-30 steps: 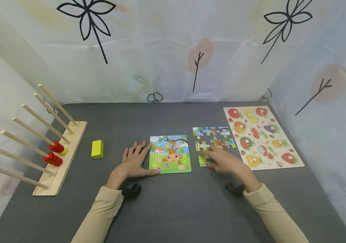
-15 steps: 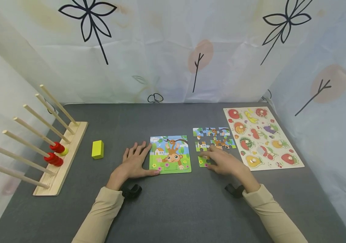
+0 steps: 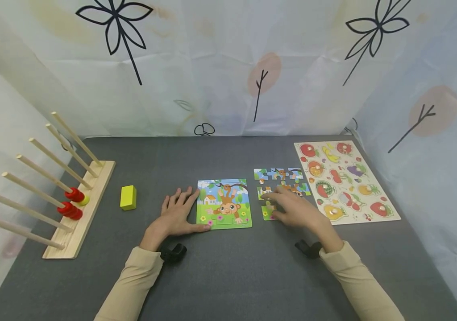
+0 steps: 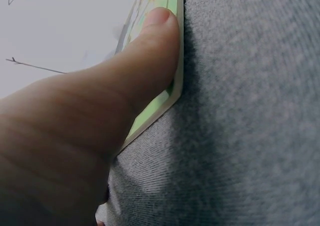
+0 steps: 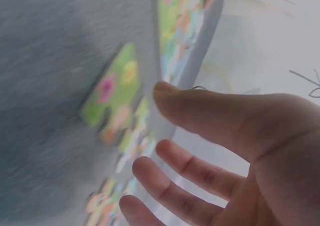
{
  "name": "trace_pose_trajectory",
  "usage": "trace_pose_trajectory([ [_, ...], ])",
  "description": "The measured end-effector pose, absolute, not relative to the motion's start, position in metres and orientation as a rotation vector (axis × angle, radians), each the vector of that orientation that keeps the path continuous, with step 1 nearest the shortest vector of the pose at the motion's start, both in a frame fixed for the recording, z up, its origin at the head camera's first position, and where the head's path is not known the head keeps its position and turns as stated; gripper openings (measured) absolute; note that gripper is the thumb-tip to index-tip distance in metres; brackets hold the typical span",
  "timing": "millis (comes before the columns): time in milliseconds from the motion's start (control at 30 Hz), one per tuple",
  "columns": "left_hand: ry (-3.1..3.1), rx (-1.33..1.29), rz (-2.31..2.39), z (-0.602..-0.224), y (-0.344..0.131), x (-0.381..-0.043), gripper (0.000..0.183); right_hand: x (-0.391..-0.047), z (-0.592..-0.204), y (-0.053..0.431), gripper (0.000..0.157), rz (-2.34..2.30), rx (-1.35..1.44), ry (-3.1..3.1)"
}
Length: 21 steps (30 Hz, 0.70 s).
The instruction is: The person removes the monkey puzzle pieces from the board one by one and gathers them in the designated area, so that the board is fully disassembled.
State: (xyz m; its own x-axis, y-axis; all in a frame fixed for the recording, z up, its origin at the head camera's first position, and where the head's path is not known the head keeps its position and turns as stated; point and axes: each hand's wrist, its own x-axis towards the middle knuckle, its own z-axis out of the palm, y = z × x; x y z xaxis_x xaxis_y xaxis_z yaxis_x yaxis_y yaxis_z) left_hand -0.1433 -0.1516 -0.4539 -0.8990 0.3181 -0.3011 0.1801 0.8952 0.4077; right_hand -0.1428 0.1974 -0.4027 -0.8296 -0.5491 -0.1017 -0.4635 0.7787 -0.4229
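Observation:
My left hand (image 3: 175, 217) lies with spread fingers along the left side of a square monkey jigsaw puzzle (image 3: 225, 206). Its thumb (image 4: 150, 51) presses on the near left corner of the board in the left wrist view. Over the loose jigsaw pieces (image 3: 261, 174), right of the board, hovers my right hand (image 3: 297, 211). Its fingers are apart and nothing is between them. A green piece with flowers (image 5: 117, 83) lies on the table just beyond the thumb in the right wrist view. The right hand partly hides some pieces in the head view.
On the left stands a wooden peg rack (image 3: 92, 191) with red and yellow rings. A yellow block (image 3: 128, 197) sits between it and my left hand. A fruit picture board (image 3: 346, 183) lies at the right, close to the loose pieces.
The right hand's fingers have shifted slightly up and off the near green piece, showing more of it. My left hand and the monkey puzzle have stayed in place.

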Motion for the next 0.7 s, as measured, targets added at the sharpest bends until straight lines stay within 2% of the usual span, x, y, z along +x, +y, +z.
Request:
trace_pose_trajectory([
  [333,2.698,0.372,0.529,-0.455,-0.152,-0.144,0.115,-0.149,-0.382,0.158,0.049,-0.600,-0.912,2.758],
  [700,2.699,0.369,0.511,-0.453,-0.152,-0.144,0.115,-0.154,-0.378,0.114,0.047,-0.572,-1.032,2.703],
])
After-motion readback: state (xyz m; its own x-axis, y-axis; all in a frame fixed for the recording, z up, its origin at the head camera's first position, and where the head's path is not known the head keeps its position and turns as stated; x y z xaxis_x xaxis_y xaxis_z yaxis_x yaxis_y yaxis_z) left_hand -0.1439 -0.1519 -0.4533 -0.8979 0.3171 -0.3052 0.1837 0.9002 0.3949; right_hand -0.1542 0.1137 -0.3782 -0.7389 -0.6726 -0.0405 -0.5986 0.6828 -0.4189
